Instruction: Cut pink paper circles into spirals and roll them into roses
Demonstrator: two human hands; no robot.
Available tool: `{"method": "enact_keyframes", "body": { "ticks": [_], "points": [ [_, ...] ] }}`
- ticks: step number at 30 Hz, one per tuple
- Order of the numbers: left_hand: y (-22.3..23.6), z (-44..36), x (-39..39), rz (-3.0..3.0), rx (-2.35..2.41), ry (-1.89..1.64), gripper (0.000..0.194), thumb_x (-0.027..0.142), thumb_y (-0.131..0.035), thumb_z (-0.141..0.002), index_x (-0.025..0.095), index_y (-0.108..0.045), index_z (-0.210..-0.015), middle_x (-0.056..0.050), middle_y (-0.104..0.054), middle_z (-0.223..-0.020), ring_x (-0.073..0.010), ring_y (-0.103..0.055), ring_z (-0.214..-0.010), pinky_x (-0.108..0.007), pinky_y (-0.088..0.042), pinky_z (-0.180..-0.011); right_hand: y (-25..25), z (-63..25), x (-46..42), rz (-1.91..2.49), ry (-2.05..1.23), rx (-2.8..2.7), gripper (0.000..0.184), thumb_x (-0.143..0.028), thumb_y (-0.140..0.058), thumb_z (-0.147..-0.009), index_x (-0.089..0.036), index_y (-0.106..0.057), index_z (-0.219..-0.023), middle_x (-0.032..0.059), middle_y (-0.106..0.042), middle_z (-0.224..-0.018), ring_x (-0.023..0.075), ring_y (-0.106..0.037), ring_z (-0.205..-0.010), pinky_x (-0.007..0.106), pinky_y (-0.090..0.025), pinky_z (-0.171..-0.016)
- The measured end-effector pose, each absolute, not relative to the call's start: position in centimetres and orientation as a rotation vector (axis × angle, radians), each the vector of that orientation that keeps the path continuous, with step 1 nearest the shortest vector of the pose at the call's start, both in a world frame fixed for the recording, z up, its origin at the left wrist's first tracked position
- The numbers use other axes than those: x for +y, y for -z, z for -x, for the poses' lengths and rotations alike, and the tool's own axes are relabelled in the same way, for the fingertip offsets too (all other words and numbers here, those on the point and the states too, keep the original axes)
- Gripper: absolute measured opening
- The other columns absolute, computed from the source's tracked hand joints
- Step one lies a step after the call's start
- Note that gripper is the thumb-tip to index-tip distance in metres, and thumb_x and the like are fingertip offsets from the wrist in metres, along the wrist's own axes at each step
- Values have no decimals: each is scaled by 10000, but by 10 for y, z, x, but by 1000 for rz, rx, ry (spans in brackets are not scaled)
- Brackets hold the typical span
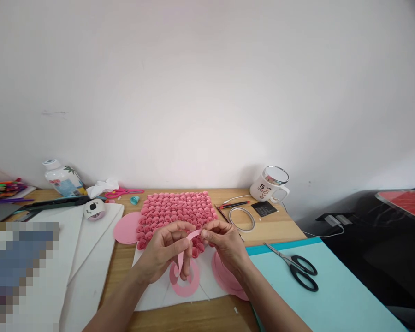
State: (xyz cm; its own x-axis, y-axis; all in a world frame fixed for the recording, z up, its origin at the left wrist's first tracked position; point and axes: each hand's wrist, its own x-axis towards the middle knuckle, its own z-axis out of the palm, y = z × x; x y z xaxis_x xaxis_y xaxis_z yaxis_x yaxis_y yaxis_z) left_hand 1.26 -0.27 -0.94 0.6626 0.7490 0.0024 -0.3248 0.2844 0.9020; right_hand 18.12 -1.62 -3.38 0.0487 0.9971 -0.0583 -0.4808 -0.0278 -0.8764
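Both hands are on a narrow pink paper strip [180, 262] above a white sheet. My left hand [166, 251] has the strip between thumb and fingers, and part of it hangs curled below. With thumb and forefinger, my right hand [224, 242] pinches the strip's upper end. Under the hands lies a pink paper ring [185, 289], partly hidden; I cannot tell whether it joins the strip. Behind them, rows of rolled pink paper roses [178, 207] cover the sheet. Pink paper discs [228, 276] are stacked under my right wrist, and another pink disc [127, 228] is left of the roses.
Black-handled scissors [297, 267] rest on a turquoise folder [332, 290] at right. A tape roll [242, 219], pencils [235, 204], a black card [264, 208] and a white mug [268, 186] are behind. Pink scissors [124, 192], a bottle [64, 179] and a white dispenser [94, 209] are left.
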Motion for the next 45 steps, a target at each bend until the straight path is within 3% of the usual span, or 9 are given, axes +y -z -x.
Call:
{"method": "enact_keyframes", "body": {
  "ticks": [8, 16, 25, 29, 34, 45],
  "points": [
    [11, -9, 1, -1035, 566, -777, 167, 238, -594, -833, 149, -574, -973, 25, -597, -587, -114, -584, -379, -216, -491, -365, 38, -186, -13, 919, -1419, -730, 187, -255, -849, -529, -148, -706, -583, -24, -617, -448, 75, -490, -407, 198, -345, -414],
    [6, -9, 2, -959, 607, -811, 236, 242, -634, -799, 138, -573, -1002, 13, -610, -584, -115, -572, -371, -203, -477, -336, 37, -186, -13, 912, -1448, -678, 210, -277, -868, -492, -151, -726, -583, -13, -636, -473, 78, -508, -431, 198, -393, -422],
    [4, -4, 5, -869, 578, -850, 217, 203, -638, -793, 161, -616, -1004, 26, -630, -590, -94, -552, -328, -177, -454, -302, 35, -187, -11, 907, -1473, -570, 233, -230, -873, -490, -150, -754, -673, 28, -735, -666, 136, -668, -638, 240, -538, -654],
    [4, -3, 5, -863, 587, -855, 209, 207, -645, -788, 152, -624, -989, 26, -631, -592, -89, -547, -314, -174, -454, -297, 37, -188, -10, 882, -1474, -541, 228, -193, -869, -500, -143, -743, -684, 17, -734, -646, 110, -666, -604, 196, -535, -621],
    [1, -4, 4, -862, 592, -855, 241, 205, -655, -781, 153, -622, -1014, 32, -622, -569, -99, -556, -318, -169, -446, -289, 40, -189, -8, 851, -1454, -488, 303, -158, -872, -482, -166, -715, -741, -7, -727, -640, 132, -681, -587, 224, -550, -593],
    [2, -4, 5, -870, 555, -896, 184, 190, -647, -787, 130, -640, -961, 14, -635, -579, -96, -561, -335, -164, -454, -295, 40, -188, -10, 864, -1419, -550, 197, -187, -857, -530, -157, -723, -672, -6, -710, -601, 92, -615, -506, 180, -508, -490]
  ]
}}
